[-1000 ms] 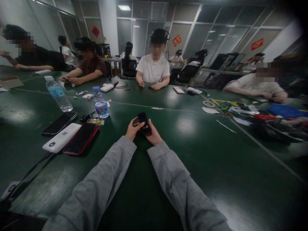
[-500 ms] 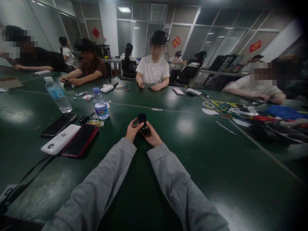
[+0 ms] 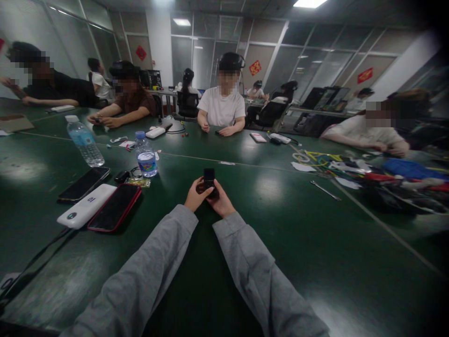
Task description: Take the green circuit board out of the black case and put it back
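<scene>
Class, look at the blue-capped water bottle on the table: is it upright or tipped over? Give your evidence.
Upright. The blue-capped bottle stands on its base on the green table, cap uppermost.

black device (image 3: 209, 176) partly hidden by fingers (image 3: 197, 192), sleeves (image 3: 150, 267) cropped

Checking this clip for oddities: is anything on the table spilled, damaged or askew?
Nothing stands out. Left hand and right hand hold a black device; both bottles stand upright, capped; cables at right lie tangled.
</scene>
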Motion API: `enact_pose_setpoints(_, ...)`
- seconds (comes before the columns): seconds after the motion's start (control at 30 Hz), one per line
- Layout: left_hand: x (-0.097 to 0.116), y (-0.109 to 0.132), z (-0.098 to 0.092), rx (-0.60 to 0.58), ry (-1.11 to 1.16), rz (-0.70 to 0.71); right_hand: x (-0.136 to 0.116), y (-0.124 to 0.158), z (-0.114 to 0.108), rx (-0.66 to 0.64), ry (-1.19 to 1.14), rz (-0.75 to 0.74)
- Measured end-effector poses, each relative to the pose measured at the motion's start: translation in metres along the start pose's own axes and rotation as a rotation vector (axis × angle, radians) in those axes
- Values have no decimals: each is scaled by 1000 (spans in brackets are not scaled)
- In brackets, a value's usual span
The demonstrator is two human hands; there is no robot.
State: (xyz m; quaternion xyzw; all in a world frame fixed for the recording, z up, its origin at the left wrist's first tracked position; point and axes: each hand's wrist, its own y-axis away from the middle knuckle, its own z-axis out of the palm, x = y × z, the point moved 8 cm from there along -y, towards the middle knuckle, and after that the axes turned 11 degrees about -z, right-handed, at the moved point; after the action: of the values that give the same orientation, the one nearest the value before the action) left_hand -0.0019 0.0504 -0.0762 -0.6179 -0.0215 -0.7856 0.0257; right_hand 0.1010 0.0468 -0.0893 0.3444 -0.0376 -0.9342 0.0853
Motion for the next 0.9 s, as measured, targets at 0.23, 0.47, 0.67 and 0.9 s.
enact_pose_setpoints(0.23, 12, 8, -6, 108, -104, 98, 1, -1, 1, 21, -24, 17)
enact_pose_setpoints(0.47, 19, 15, 1, 75, -148, 141, -1, -1, 1, 9, 25, -64)
enact_pose_setpoints(0.67, 22, 15, -5, 106, -135, 204, -2, 3, 8, -9, 70, -130)
enact_pose_setpoints(0.9, 24, 13, -17, 223, -106, 191, -1, 4, 14, -52, 102, -129)
